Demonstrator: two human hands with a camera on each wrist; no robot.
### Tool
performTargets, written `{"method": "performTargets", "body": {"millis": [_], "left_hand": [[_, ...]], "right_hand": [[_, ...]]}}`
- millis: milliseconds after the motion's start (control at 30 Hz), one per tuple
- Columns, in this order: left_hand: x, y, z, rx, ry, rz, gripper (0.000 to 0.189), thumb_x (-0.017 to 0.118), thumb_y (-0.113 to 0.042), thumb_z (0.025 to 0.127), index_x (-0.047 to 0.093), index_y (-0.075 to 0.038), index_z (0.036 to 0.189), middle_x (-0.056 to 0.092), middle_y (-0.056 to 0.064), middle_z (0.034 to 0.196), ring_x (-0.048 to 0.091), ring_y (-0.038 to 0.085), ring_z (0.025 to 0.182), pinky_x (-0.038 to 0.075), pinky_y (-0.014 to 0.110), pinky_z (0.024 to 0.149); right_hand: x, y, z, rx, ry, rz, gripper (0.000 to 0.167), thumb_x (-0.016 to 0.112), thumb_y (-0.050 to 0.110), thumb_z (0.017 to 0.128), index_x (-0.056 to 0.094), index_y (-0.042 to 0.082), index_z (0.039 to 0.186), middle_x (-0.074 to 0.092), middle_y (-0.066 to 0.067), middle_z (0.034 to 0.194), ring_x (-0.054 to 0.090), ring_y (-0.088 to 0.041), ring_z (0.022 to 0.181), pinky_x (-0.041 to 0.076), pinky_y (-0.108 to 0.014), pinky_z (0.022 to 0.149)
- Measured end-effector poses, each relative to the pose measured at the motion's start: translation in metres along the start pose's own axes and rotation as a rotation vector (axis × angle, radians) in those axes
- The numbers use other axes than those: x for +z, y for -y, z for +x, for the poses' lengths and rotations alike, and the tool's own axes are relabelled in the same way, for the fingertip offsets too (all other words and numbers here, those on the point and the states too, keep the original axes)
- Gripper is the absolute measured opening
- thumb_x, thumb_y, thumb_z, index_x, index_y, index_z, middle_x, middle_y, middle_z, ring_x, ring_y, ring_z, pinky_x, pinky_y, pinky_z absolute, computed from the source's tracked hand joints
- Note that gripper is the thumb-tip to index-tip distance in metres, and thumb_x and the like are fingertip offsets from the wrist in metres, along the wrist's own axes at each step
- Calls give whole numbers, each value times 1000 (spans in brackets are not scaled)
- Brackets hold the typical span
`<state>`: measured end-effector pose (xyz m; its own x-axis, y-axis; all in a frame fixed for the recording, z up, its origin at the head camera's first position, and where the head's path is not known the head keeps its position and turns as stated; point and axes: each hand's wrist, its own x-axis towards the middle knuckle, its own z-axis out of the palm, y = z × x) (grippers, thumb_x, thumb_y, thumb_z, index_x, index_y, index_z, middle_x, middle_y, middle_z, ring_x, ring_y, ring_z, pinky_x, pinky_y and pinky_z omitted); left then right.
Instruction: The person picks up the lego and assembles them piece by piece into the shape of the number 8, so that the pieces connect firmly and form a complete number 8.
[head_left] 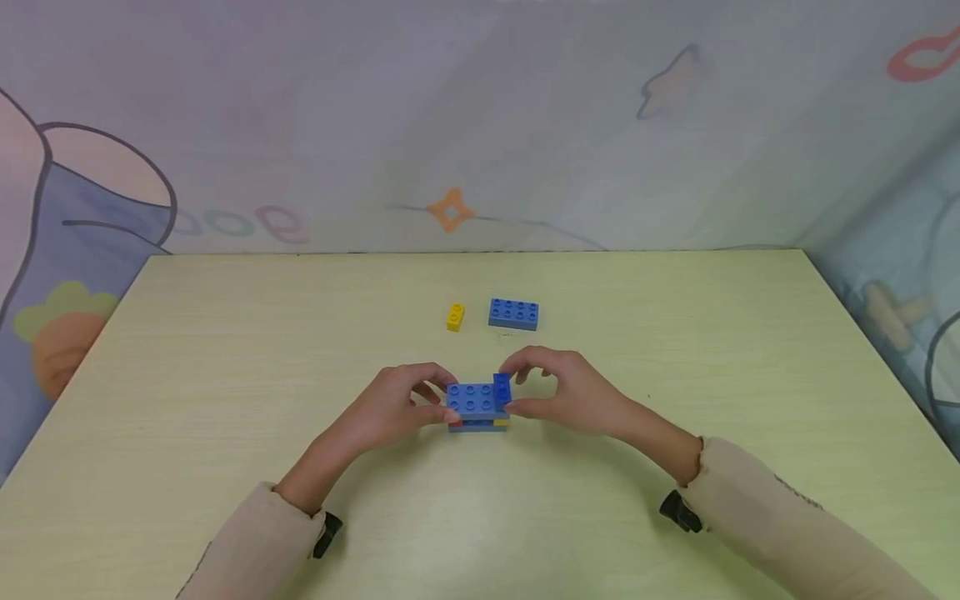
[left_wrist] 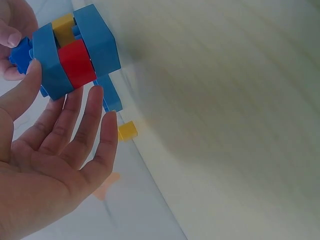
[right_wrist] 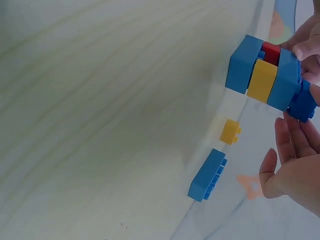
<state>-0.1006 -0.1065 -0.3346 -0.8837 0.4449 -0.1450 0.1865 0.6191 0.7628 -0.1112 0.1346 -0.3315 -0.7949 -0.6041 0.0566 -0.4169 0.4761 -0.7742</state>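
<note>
A stack of building bricks stands on the table in front of me. Its upper long blue brick (head_left: pixel 471 400) lies over a red brick (left_wrist: pixel 76 63) at the left end and a yellow brick (right_wrist: pixel 262 81) at the right end. Below these is another long blue brick (right_wrist: pixel 244 65). My left hand (head_left: pixel 396 407) grips the upper blue brick by its left end, thumb in front and fingers behind. On the right end of the top sits a small dark blue brick (head_left: pixel 502 388), set crosswise. My right hand (head_left: pixel 579 392) pinches it between thumb and fingers.
Behind the stack, a small loose yellow brick (head_left: pixel 455 317) and a long loose blue brick (head_left: pixel 513 314) lie studs up on the pale wooden table (head_left: pixel 262 333). A patterned cloth (head_left: pixel 525 125) hangs beyond the table's far edge.
</note>
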Motion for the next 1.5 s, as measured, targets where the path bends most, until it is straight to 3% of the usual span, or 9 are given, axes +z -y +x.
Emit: {"method": "performTargets", "body": {"millis": [633, 1167, 1500], "left_hand": [[1, 0, 1, -9, 1, 8, 30, 70, -15, 81, 62, -5, 107, 63, 4, 100, 59, 21, 90, 48, 30, 69], [1, 0, 1, 1, -2, 13, 30, 70, -14, 80, 62, -4, 107, 63, 4, 100, 59, 21, 89, 48, 30, 69], [2, 0, 0, -7, 0, 5, 31, 70, -16, 80, 62, -5, 108, 63, 4, 100, 59, 21, 90, 49, 30, 69]], "right_hand": [[1, 0, 0, -84, -26, -37, 32, 72, 10, 78, 62, 3, 107, 63, -3, 100, 53, -21, 89, 43, -45, 80], [5, 1, -3, -143, -86, -142, 30, 74, 10, 76, 63, 5, 104, 62, 0, 97, 51, -14, 86, 31, -37, 77], [5, 1, -3, -122, -72, -150, 30, 73, 11, 76, 63, 5, 104, 62, -1, 98, 51, -14, 85, 30, -37, 76]]}}
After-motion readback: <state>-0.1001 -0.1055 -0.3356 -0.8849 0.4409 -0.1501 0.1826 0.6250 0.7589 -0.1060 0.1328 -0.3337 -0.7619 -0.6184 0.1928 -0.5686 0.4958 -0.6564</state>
